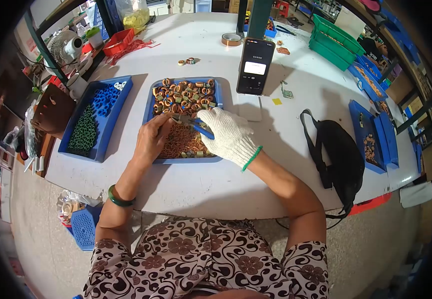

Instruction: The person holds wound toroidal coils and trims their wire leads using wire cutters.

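Holding pliers (202, 130), phone (256, 66) text illegible

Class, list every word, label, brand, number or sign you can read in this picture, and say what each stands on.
Readable text: none.
Phone screen: lines of small characters, too small and blurred to read.
Blue-handled pliers in the right hand: no lettering can be made out.
Black bag: no lettering can be made out.
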Motion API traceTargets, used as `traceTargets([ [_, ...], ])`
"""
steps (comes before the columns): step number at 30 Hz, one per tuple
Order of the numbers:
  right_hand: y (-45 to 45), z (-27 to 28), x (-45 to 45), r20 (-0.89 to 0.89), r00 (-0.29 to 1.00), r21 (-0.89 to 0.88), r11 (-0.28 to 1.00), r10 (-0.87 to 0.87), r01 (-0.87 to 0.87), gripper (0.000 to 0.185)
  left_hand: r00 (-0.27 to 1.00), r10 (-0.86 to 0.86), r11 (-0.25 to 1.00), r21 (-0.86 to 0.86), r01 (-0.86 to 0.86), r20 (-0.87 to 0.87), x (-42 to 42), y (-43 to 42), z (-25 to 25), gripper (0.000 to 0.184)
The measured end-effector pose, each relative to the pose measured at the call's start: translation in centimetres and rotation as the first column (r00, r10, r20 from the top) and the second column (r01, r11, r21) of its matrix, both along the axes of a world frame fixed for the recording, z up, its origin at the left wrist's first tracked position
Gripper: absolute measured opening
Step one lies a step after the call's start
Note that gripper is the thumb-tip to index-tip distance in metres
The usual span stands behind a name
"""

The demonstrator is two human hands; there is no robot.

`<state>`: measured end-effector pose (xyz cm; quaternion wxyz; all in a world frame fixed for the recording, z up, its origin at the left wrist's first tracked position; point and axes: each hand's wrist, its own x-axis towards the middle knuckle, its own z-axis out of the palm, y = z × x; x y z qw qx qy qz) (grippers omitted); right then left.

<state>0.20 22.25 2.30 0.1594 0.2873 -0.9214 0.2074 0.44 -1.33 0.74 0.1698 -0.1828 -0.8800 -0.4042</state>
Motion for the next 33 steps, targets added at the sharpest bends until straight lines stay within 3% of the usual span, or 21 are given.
traceTargets([
  [3, 0.0, -0.1, 0.0, -0.001, 1.000, 0.001, 1.000, -0.001, 0.001, 0.031, 0.991, 0.003, 1.000, -0.004, -0.002, 0.137, 0.5, 0.0, 0.8, 0.026],
  [9, -0.1, 0.3, 0.3, 0.001, 1.000, -0.007, 1.000, -0.018, 0.018, 0.031, 0.996, -0.027, 0.972, 0.234, 0.008, 0.081, 0.2, 0.1, -0.2, 0.028],
  [12, 0.0, 0.2, 0.2, 0.000, 1.000, -0.003, 1.000, -0.017, 0.017, 0.031, 0.947, -0.199, 0.844, 0.536, 0.034, 0.253, -0.7, -0.7, -1.0, 0.027],
  [18, 0.0, 0.2, 0.1, 0.018, 0.999, 0.010, 1.000, -0.027, 0.027, 0.031, 0.838, -0.377, 0.681, 0.731, -0.037, 0.394, -1.0, -1.3, -0.5, 0.040],
  [21, 0.1, 0.8, 0.3, 0.062, 0.997, 0.046, 0.998, -0.042, 0.039, 0.031, 0.801, -0.446, 0.556, 0.825, -0.103, 0.400, -0.5, -0.6, 0.4, 0.040],
  [24, 0.1, 0.9, 0.2, 0.094, 0.994, 0.091, 0.994, -0.062, 0.054, 0.037, 0.761, -0.576, 0.421, 0.906, -0.037, 0.298, -1.0, -1.4, -0.1, 0.041],
  [33, -0.2, 1.9, 0.6, 0.069, 0.994, 0.078, 0.994, -0.084, 0.079, 0.028, 0.757, -0.587, 0.508, 0.859, 0.066, 0.289, -0.7, -1.0, 0.2, 0.041],
])
